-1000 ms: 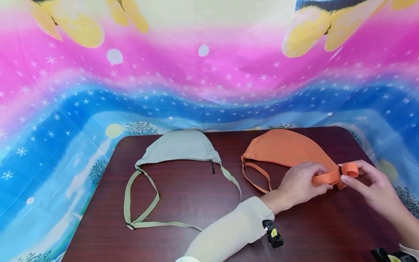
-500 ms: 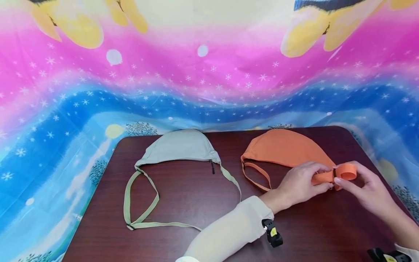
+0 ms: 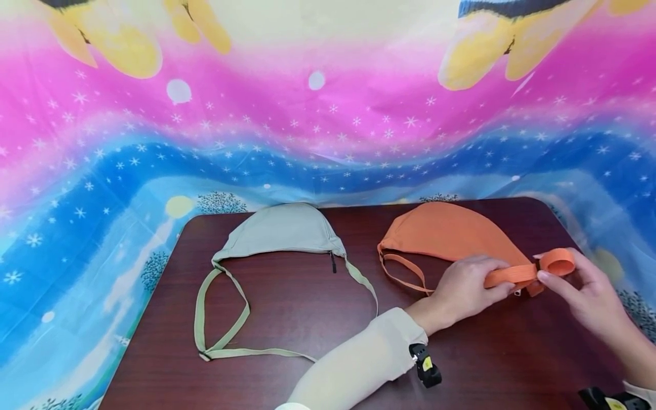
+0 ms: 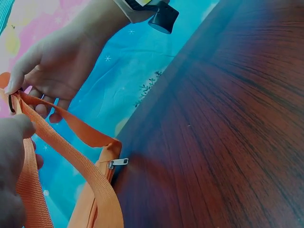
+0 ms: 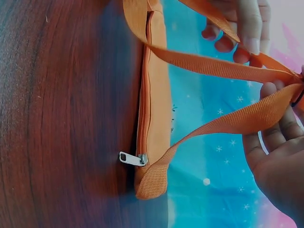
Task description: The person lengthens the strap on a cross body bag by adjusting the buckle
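An orange crossbody bag [image 3: 446,229] lies at the table's right side. Its orange strap [image 3: 504,276] is raised in front of the bag's right end, pinched by my left hand [image 3: 468,293]. My right hand [image 3: 597,299] pinches the same strap farther right, at the dark strap slider [image 3: 537,266]; past the slider the webbing curls in a loop [image 3: 560,261]. In the right wrist view, webbing runs from the bag's end, beside a silver zip pull [image 5: 132,159], up to the right fingers [image 5: 280,133]. The left palm is hidden in the head view.
A pale grey-green bag [image 3: 284,228] lies left on the dark wooden table [image 3: 287,299], its light green strap [image 3: 222,307] looped in front. The left sleeve [image 3: 359,361] crosses part of that strap. A patterned cloth [image 3: 307,136] hangs behind the table.
My right hand and the slider shift slightly left, then back right. More strap now shows between my two hands. My left hand barely moves; both bags stay put.
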`<state>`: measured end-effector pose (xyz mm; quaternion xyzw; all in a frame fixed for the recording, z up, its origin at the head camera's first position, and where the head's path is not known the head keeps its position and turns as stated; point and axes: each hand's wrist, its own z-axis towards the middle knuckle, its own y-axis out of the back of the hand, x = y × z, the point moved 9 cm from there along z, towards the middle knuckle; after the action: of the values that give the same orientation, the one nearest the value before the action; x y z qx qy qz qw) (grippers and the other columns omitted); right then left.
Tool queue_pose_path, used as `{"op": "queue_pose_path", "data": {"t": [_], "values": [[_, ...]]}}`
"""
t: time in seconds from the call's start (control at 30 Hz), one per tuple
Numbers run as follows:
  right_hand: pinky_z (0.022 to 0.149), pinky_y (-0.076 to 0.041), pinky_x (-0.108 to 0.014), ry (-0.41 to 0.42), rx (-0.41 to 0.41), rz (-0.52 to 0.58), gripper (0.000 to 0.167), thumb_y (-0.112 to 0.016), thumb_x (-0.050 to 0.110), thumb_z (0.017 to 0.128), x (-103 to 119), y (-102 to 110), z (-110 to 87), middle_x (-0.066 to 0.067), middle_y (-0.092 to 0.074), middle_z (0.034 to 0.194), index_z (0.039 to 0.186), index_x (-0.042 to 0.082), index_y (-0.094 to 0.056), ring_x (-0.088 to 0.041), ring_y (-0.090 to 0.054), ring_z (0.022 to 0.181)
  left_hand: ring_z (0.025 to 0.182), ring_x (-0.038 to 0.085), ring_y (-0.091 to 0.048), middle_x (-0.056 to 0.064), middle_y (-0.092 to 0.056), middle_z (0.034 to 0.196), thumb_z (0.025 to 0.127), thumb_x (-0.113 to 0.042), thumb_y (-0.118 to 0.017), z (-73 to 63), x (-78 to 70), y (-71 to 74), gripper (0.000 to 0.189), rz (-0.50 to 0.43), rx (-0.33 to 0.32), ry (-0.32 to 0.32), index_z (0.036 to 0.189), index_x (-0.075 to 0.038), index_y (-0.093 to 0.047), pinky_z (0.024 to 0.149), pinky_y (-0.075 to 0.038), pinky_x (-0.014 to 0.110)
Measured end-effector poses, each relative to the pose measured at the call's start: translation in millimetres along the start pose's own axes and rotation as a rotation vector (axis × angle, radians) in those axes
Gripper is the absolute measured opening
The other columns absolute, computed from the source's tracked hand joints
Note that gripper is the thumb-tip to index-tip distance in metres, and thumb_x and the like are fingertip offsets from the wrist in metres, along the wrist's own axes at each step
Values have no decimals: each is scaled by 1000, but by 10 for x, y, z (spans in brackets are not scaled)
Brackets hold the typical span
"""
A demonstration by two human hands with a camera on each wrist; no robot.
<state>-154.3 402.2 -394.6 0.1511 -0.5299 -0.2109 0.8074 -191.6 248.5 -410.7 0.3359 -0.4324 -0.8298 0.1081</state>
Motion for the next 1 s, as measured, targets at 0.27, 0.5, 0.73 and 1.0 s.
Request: {"op": "queue_pose_path", "data": {"t": [0.27, 0.5, 0.73, 1.0], "values": [[78, -42, -6, -1, 37, -124, 34, -67, -16, 88, -4, -88, -18, 23, -65, 106, 118, -2, -63, 5, -59, 89, 89, -9, -51, -17, -67, 116, 98, -41, -67, 31, -28, 2, 33, 12, 18, -16, 128, -26, -70, 76, -36, 4], [74, -47, -9, 0, 4, -79, 32, -64, -20, 88, 27, -57, 2, 20, -66, 108, 118, -6, -62, 2, -63, 84, 88, -10, -51, -18, -65, 115, 93, -44, -74, 11, 40, -1, 42, -14, 4, 22, 130, -25, -65, 77, -37, 4], [71, -48, -9, -3, -13, -56, 27, -60, -19, 92, 13, 3, 15, 17, -66, 113, 115, -5, -62, 3, -63, 88, 83, -10, -48, -19, -64, 104, 93, -42, -75, 4, 59, 44, 30, -41, -57, 14, 117, -25, -68, 75, -37, 4], [72, -48, -11, -37, 101, -61, 31, -61, -12, 95, 5, -113, 11, 20, -69, 103, 122, 1, -64, -1, -65, 81, 89, -9, -53, -16, -68, 112, 96, -40, -70, 22, 6, 63, 33, -36, -54, -15, 125, -24, -70, 79, -38, 4]]}}
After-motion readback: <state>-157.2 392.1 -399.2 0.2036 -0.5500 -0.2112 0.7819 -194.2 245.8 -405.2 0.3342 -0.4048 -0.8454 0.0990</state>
